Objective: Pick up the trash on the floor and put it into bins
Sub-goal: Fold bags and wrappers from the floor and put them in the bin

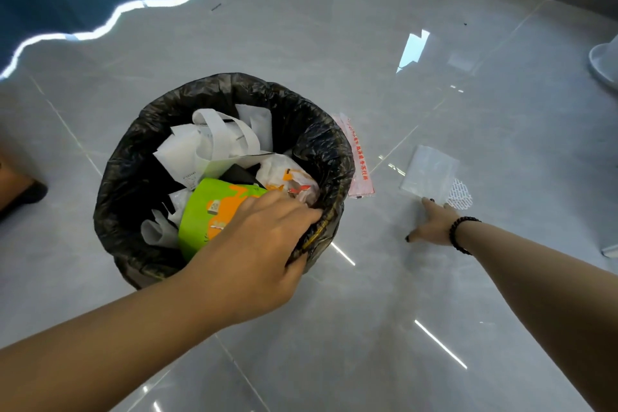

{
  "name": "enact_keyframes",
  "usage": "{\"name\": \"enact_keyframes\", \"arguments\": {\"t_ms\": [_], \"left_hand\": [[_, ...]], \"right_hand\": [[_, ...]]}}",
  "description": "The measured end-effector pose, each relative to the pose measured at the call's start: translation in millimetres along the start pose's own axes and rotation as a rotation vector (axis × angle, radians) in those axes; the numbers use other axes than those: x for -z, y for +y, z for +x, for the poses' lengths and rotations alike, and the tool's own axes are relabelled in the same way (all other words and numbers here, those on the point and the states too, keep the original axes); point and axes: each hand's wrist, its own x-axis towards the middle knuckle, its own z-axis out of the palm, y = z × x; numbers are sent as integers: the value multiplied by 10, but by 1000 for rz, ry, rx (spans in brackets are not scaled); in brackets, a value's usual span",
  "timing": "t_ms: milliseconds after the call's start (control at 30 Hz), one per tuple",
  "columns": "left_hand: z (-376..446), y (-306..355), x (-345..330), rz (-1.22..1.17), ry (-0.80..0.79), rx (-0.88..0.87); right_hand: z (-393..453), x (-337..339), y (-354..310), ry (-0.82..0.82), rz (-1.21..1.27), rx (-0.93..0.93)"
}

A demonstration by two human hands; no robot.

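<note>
Two hands, one bin, trash left on the floor.
Left hand (264,237) grips the bin (140,157) rim; right hand (431,222), fingers spread, reaches the clear plastic bag (429,174) beside it; pinching comes next.

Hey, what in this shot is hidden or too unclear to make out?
- Head view: left hand fingertips curl over the bin rim, hidden inside.
- Pink wrapper on the floor: partly behind the bin; print too small.
- White object: cut off by the right edge.
- Right hand contact with the clear bag: unclear.
</note>
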Motion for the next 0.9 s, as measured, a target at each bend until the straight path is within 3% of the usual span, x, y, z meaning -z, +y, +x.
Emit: {"name": "enact_keyframes", "arguments": {"t_ms": [100,300,367,500,600,700,833,900], "left_hand": [[-6,-22,14,-21,-5,12],[1,-36,18,7,18,34],[21,-60,32,19,25,50],[96,-180,65,12,9,103],[144,-224,74,-17,11,134],[149,-230,67,-27,17,138],[147,-251,61,-39,19,132],[140,-254,46,-35,24,136]], "right_hand": [[-7,12,40,32,-93,24],[41,103,41,353,2,95],[116,114,47,327,10,91],[260,-11,46,108,-102,39],[223,-111,-34,84,-128,41],[18,-204,-116,99,-206,139],[-614,-535,-115,-8,-357,279],[-817,-590,-166,40,-333,369]]}}
